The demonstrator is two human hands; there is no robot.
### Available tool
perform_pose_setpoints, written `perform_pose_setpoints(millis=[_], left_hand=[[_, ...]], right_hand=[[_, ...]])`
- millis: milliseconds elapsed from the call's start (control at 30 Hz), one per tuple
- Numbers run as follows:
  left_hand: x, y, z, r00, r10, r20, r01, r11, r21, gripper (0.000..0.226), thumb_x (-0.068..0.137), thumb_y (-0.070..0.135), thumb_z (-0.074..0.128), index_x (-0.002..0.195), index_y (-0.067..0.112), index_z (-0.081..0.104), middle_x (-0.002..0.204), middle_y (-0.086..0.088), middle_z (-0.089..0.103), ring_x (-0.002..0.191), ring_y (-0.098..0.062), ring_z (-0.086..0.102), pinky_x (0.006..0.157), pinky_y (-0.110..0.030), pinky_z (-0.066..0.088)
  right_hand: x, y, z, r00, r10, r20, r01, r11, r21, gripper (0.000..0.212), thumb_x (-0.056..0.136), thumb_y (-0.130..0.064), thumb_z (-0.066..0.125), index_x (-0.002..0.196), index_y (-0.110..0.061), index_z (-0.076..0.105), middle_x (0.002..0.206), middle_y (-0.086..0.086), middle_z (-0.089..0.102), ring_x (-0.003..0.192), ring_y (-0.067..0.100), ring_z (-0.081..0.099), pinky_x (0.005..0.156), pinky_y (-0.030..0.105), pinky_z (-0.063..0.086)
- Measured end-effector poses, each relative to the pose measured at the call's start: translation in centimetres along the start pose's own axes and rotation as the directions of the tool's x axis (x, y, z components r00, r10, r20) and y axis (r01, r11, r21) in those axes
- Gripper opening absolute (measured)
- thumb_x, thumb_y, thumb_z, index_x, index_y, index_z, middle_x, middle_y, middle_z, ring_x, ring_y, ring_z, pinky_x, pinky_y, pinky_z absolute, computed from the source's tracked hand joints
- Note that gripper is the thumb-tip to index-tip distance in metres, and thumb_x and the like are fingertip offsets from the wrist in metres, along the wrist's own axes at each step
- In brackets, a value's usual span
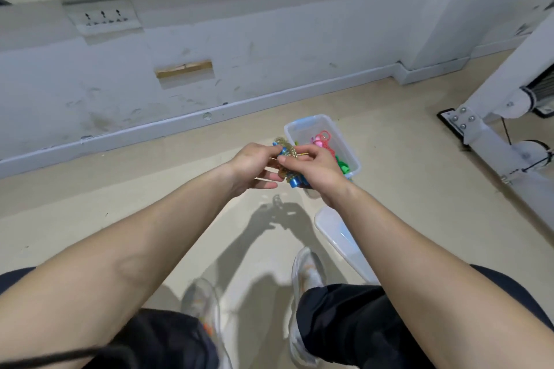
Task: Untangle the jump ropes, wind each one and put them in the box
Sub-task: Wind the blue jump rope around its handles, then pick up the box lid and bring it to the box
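Two pale shoes [308, 272] sit nearest on the floor, w/ a clear lid [338, 234] lying flat just beside the right foot. Above those, both hands meet in mid-air on one bundle: the gold jump rope [286, 148], coiled round its blue handles [295, 182]. The left hand [254, 163] grips the bundle from the left, thumb on top, lower fingers stretched under it. The right hand [314, 168] pinches a strand at the bundle's top btw thumb and forefinger, other fingers curled. One handle end pokes out below, btw the two hands. So the rope is off the floor, held by both hands, not yet in the box.

Handling, my guess: light, cord thin and floppy w/ a springy look, so loops prob. slip off once pressure eases. Handles are the only stiff part, smooth plastic, maybe a bit slippery. Best hold = across coils and handles together, squeezing the loops against the handles. The loose end needs tucking or it unwinds. Nothing fragile.

Just beyond the hands, partly hidden by the right one, stands the box [302, 121], clear plastic, open. Inside: pink rope [322, 139] toward the far side, green rope [341, 163] by the right wall. The bundle hovers near the box's left edge.

Farther off, a grey wall w/ a socket strip [102, 16].
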State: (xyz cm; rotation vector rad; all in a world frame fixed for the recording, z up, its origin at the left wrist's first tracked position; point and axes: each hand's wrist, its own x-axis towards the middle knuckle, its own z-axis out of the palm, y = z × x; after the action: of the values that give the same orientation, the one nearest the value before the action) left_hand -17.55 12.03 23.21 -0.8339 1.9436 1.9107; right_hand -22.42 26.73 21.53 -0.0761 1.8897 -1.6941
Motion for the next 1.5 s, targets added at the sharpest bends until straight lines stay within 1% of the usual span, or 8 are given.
perform_pose_setpoints(millis=[200, 433, 633, 767, 900, 1000, 1267, 1500], left_hand=[[8.7, -1.0, 3.4, 0.999, -0.019, -0.041, 0.015, 0.995, -0.094, 0.024, 0.100, 0.031, 0.057, 0.105, 0.009, 0.067, 0.094, -0.007, 0.068, 0.067, -0.022, 0.064, 0.068, -0.030, 0.057], [20.7, -3.1, 6.5, 0.997, -0.067, -0.040, 0.063, 0.994, -0.091, 0.016, 0.097, 0.022, 0.060, 0.106, 0.013, 0.069, 0.086, -0.003, 0.067, 0.072, -0.022, 0.064, 0.066, -0.027, 0.055], [28.3, -4.5, 7.5, 0.991, -0.133, -0.034, 0.128, 0.985, -0.119, 0.013, 0.096, 0.011, 0.052, 0.093, 0.015, 0.065, 0.082, -0.004, 0.066, 0.073, -0.021, 0.065, 0.085, -0.037, 0.058], [30.1, -5.7, 7.3, 0.992, -0.123, -0.010, 0.121, 0.990, -0.076, 0.014, 0.096, 0.010, 0.052, 0.091, 0.013, 0.064, 0.084, -0.008, 0.059, 0.077, -0.025, 0.057, 0.067, -0.029, 0.055], [29.7, -6.7, 6.6, 0.994, -0.107, -0.015, 0.107, 0.994, -0.031, 0.016, 0.097, 0.016, 0.055, 0.106, 0.015, 0.067, 0.099, -0.005, 0.067, 0.079, -0.021, 0.067, 0.078, -0.034, 0.058], [27.7, -6.6, 5.9, 0.991, -0.123, -0.051, 0.122, 0.992, -0.028, 0.013, 0.097, 0.016, 0.055, 0.102, 0.013, 0.067, 0.096, -0.008, 0.066, 0.079, -0.025, 0.064, 0.065, -0.029, 0.058], [17.9, -7.9, 5.9, 0.995, -0.089, 0.049, 0.075, 0.969, 0.234, 0.018, 0.096, 0.016, 0.052, 0.097, 0.008, 0.068, 0.100, -0.013, 0.072, 0.071, -0.025, 0.064, 0.057, -0.025, 0.049], [15.0, -11.4, 8.9, 0.992, -0.035, 0.118, -0.053, 0.743, 0.667, 0.021, 0.092, 0.023, 0.051, 0.094, 0.014, 0.069, 0.104, -0.005, 0.072, 0.094, -0.027, 0.067, 0.082, -0.033, 0.055]], right_hand=[[5.8, 3.5, -3.8, 0.992, 0.078, -0.095, -0.070, 0.994, 0.079, 0.041, 0.084, -0.012, 0.079, 0.121, -0.006, 0.062, 0.097, 0.004, 0.074, 0.078, 0.013, 0.070, 0.072, 0.027, 0.056], [15.4, 9.5, -8.2, 0.957, 0.114, -0.269, -0.113, 0.993, 0.017, 0.032, 0.081, 0.005, 0.075, 0.112, -0.003, 0.069, 0.076, -0.004, 0.072, 0.068, 0.010, 0.067, 0.076, 0.028, 0.054], [23.0, 13.1, -8.5, 0.916, 0.088, -0.392, -0.178, 0.963, -0.200, 0.035, 0.076, -0.012, 0.081, 0.109, -0.013, 0.070, 0.088, -0.004, 0.071, 0.084, 0.015, 0.070, 0.082, 0.030, 0.055], [24.8, 14.1, -8.1, 0.915, -0.026, -0.402, -0.156, 0.897, -0.414, 0.017, 0.079, -0.019, 0.078, 0.092, -0.021, 0.067, 0.069, -0.011, 0.062, 0.066, 0.009, 0.058, 0.066, 0.028, 0.047], [23.9, 14.2, -7.6, 0.909, -0.036, -0.415, -0.185, 0.858, -0.480, 0.018, 0.080, -0.022, 0.076, 0.094, -0.011, 0.070, 0.077, 0.007, 0.063, 0.074, 0.024, 0.057, 0.071, 0.038, 0.049], [21.7, 13.7, -7.8, 0.908, 0.010, -0.420, -0.226, 0.854, -0.469, 0.016, 0.082, -0.015, 0.070, 0.092, -0.004, 0.067, 0.074, 0.004, 0.055, 0.074, 0.026, 0.052, 0.073, 0.038, 0.049], [11.1, 12.6, -9.0, 0.882, 0.141, -0.450, -0.363, 0.812, -0.457, 0.032, 0.089, -0.020, 0.065, 0.119, -0.010, 0.066, 0.112, 0.006, 0.068, 0.109, 0.027, 0.061, 0.091, 0.031, 0.045], [3.1, 18.2, -11.7, 0.796, 0.273, -0.541, -0.504, 0.792, -0.343, 0.040, 0.093, -0.023, 0.057, 0.131, -0.012, 0.058, 0.133, 0.004, 0.059, 0.122, 0.025, 0.055, 0.099, 0.031, 0.043]])
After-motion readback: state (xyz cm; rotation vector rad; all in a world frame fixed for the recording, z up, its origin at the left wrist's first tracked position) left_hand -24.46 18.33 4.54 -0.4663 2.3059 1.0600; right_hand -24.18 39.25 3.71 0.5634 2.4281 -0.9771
